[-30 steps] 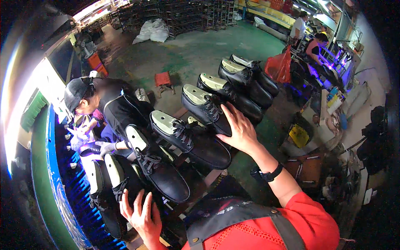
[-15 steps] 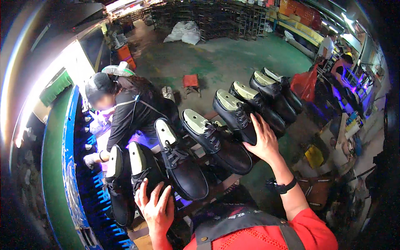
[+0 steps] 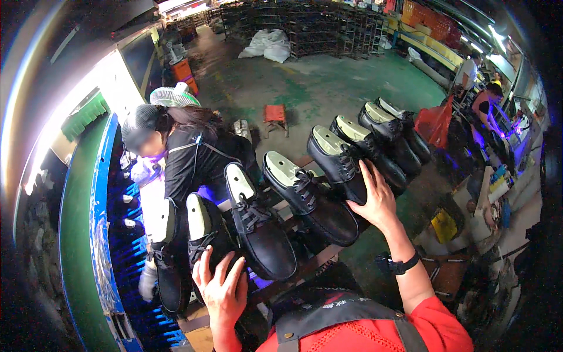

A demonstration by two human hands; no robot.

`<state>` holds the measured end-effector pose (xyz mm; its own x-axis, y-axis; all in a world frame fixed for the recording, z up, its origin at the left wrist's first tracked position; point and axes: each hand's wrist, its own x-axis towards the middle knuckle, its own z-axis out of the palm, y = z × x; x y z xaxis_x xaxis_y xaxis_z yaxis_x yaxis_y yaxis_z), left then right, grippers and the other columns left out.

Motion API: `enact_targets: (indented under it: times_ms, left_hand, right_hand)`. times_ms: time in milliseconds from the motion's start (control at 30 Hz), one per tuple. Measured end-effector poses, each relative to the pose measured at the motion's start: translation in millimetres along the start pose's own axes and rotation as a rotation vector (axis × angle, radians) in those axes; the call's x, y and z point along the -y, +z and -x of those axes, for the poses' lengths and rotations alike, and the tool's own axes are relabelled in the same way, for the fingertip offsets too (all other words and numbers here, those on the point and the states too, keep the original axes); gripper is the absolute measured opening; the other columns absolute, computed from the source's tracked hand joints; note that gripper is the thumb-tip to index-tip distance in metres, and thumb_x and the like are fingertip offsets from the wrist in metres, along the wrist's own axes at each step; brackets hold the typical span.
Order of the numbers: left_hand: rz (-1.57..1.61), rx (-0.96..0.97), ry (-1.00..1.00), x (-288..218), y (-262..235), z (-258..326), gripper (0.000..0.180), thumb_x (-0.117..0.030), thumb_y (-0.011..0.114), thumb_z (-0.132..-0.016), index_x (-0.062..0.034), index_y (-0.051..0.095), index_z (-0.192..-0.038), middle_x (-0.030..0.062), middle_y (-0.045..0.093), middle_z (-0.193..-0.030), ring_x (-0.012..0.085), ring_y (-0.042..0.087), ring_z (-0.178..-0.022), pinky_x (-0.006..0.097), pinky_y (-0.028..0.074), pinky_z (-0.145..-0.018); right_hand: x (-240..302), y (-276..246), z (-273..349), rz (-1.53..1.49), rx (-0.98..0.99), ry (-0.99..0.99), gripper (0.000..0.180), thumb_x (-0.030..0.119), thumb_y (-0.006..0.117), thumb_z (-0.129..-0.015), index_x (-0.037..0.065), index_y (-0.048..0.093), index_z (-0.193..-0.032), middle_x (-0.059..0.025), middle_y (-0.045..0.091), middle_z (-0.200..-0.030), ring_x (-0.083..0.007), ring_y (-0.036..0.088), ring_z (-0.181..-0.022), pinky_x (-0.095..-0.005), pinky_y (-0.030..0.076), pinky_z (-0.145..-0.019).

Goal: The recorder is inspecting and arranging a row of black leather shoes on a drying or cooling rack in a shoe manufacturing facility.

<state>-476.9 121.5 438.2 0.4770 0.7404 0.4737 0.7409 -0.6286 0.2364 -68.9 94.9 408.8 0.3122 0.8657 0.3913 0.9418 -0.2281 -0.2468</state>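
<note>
A row of black lace-up shoes with pale lasts inside stretches from lower left to upper right, toes toward me. My left hand (image 3: 221, 287) curls its spread fingers over the toe of the second shoe from the left (image 3: 202, 234), hiding most of that toe. Farther right, my right hand (image 3: 375, 196) clasps the toe of another black shoe (image 3: 334, 158), thumb on its near left side and fingers along its right. Between my hands lie two more shoes, a broad-toed one (image 3: 267, 243) and a laced one (image 3: 319, 211). The leftmost shoe (image 3: 170, 276) stands beside my left hand.
A co-worker in dark clothes (image 3: 196, 155) bends over beyond the row, a gloved hand (image 3: 148, 280) low beside the leftmost shoe. A green conveyor belt (image 3: 82, 211) with a blue frame runs along the left. A red stool (image 3: 275, 114) and white sacks (image 3: 267, 45) are behind.
The co-worker's gloved hand has moved down and nearer, beside the leftmost shoe. The view has shifted slightly; my hands stay on the same shoes.
</note>
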Motion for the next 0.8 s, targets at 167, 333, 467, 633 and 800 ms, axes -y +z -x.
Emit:
enact_targets:
  times_ms: [167,333,467,633,800]
  left_hand:
    - [0.012,-0.006,0.006,-0.1,-0.4,-0.4,0.035,-0.009,0.076,-0.082,-0.0138,0.077,-0.117,0.0089,0.071,-0.128,0.0433,0.045,-0.145,0.057,0.031,-0.118]
    - [0.003,-0.005,0.001,-0.2,0.6,-0.2,0.035,-0.009,0.076,-0.083,-0.0142,0.077,-0.117,0.0088,0.071,-0.128,0.0432,0.045,-0.145,0.058,0.031,-0.118]
    - [-0.005,-0.008,-0.003,-1.1,1.7,-0.6,0.034,-0.010,0.076,-0.083,-0.0143,0.077,-0.117,0.0086,0.071,-0.128,0.0431,0.045,-0.145,0.058,0.031,-0.118]
    - [-0.006,-0.003,-0.009,-1.8,-0.2,-1.0,0.036,-0.008,0.076,-0.082,-0.0144,0.078,-0.117,0.0083,0.071,-0.128,0.0431,0.045,-0.145,0.057,0.031,-0.118]
    - [0.006,-0.009,-0.004,-1.8,-0.9,-0.4,0.037,-0.008,0.076,-0.081,-0.0146,0.077,-0.118,0.0082,0.071,-0.128,0.0436,0.046,-0.144,0.057,0.032,-0.118]
  right_hand:
    - [0.9,-1.7,-0.3,-0.005,-0.017,-0.018,0.120,0.033,0.093,-0.071,0.021,0.022,-0.167,-0.0205,0.039,-0.163,-0.0421,0.047,-0.143,-0.0512,0.044,-0.116]
    - [3.0,-0.3,0.1,0.023,-0.010,-0.004,0.120,0.033,0.093,-0.072,0.021,0.022,-0.168,-0.0205,0.038,-0.163,-0.0423,0.047,-0.144,-0.0518,0.044,-0.116]
    - [4.3,0.6,2.0,0.021,-0.014,0.008,0.119,0.032,0.092,-0.073,0.021,0.021,-0.168,-0.0207,0.038,-0.163,-0.0420,0.046,-0.144,-0.0524,0.044,-0.115]
    - [4.9,0.6,2.5,0.021,-0.030,-0.002,0.118,0.032,0.092,-0.073,0.021,0.022,-0.168,-0.0218,0.039,-0.162,-0.0418,0.046,-0.144,-0.0520,0.045,-0.115]
    - [6.1,0.4,3.2,0.014,-0.060,-0.022,0.116,0.031,0.093,-0.073,0.020,0.026,-0.166,-0.0217,0.041,-0.161,-0.0417,0.048,-0.143,-0.0497,0.045,-0.116]
